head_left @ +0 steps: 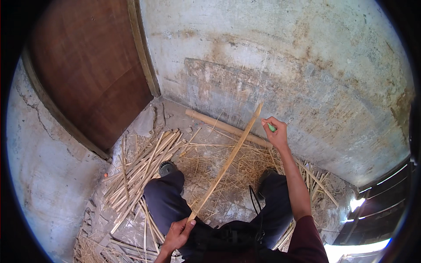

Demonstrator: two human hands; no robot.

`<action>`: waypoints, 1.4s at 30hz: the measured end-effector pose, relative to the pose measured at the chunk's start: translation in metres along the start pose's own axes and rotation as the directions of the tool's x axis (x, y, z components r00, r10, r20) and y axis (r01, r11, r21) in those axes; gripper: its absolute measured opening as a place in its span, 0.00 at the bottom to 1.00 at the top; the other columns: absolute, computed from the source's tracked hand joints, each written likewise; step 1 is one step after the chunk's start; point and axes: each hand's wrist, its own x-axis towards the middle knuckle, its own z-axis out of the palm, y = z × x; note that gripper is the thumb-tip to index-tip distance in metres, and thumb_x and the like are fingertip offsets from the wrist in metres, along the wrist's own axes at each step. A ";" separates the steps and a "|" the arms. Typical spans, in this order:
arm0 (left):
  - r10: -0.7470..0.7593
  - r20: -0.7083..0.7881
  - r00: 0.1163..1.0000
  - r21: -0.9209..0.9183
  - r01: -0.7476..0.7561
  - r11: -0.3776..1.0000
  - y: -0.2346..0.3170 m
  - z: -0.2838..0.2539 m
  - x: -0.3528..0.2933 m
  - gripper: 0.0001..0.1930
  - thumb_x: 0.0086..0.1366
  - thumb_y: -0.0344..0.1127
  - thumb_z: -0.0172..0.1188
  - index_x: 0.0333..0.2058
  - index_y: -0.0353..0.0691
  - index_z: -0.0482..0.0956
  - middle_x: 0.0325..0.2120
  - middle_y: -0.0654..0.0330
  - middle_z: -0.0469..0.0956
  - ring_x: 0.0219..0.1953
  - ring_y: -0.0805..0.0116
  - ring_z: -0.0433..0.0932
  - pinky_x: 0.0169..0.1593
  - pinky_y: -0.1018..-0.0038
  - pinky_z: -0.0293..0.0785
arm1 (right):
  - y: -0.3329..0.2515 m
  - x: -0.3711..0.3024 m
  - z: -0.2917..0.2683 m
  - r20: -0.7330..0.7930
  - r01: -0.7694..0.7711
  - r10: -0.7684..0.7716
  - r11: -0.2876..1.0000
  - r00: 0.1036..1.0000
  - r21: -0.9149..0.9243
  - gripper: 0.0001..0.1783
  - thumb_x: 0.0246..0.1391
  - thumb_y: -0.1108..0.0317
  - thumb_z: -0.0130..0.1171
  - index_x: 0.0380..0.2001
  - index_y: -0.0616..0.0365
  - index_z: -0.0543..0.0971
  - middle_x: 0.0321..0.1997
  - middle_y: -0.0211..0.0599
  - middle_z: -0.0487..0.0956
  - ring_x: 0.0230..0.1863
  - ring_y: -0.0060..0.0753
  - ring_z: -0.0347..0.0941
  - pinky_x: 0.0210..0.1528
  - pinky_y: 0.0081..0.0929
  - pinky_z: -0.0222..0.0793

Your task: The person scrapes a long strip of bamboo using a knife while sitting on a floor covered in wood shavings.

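Note:
My left hand (177, 234) is closed around the near end of a long, flat bamboo strip (227, 163). The strip slants up and away to the right across the space between my knees, its far tip raised in front of the wall. Close to that tip, my right hand (277, 133) is closed on a small tool with a green handle (272, 128). Fingers cover most of the tool, so its blade or working end cannot be made out. A small gap shows between the right hand and the strip.
Cut bamboo strips (136, 175) lie piled left of my feet, with more strips (316, 182) at the right. Thin shavings (210, 153) litter the floor. A round bamboo pole (223, 126) lies along the stained wall (280, 65). A brown door (92, 65) stands at the left.

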 end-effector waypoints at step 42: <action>0.295 -0.224 0.929 0.654 -0.081 0.752 0.072 -0.036 0.049 0.16 0.76 0.47 0.63 0.33 0.41 0.79 0.20 0.47 0.81 0.28 0.37 0.83 0.35 0.45 0.76 | -0.079 -0.031 0.019 0.290 0.123 -0.104 0.991 0.951 -0.050 0.17 0.69 0.58 0.66 0.44 0.63 0.89 0.39 0.44 0.86 0.39 0.47 0.84 0.45 0.38 0.78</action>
